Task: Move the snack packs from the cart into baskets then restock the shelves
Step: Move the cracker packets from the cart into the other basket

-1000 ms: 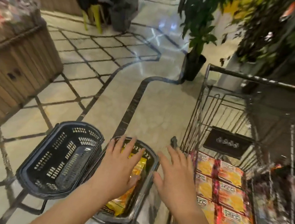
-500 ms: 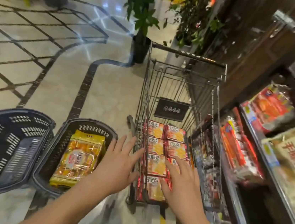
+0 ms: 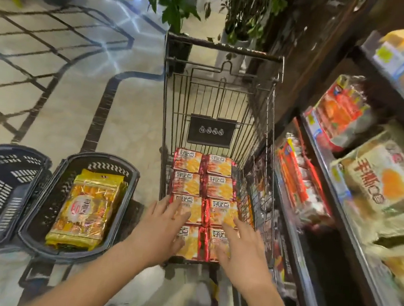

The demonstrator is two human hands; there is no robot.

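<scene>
Person stands at the near end of a wire shopping cart [image 3: 217, 99], both arms reaching in. Red-orange cracker packs [image 3: 218, 188] lie flat in the cart bottom, two columns, four rows visible, packed edge to edge. A black sign plate [image 3: 210, 130] hangs on the cart's far wall.

Left hand [image 3: 161, 229]: grip wide open, fingers straight and spread over the near-left packs, holding nothing. Right hand [image 3: 241, 257]: grip also open, fingers spread flat over the near-right packs, nothing held. Cannot tell whether the fingertips touch the wrappers.

On the floor [image 3: 61, 110] left of the cart, a black basket [image 3: 113, 164] holds a yellow snack pack [image 3: 84, 209], lying flat lengthwise. A second black basket [image 3: 0, 191] sits touching it on its left.

Shelves [image 3: 320, 172] run along the right side, just beside the cart, stocked with bagged snacks [image 3: 386, 180], partly blurred. Potted plant [image 3: 173, 2] stands beyond the cart's far end.
</scene>
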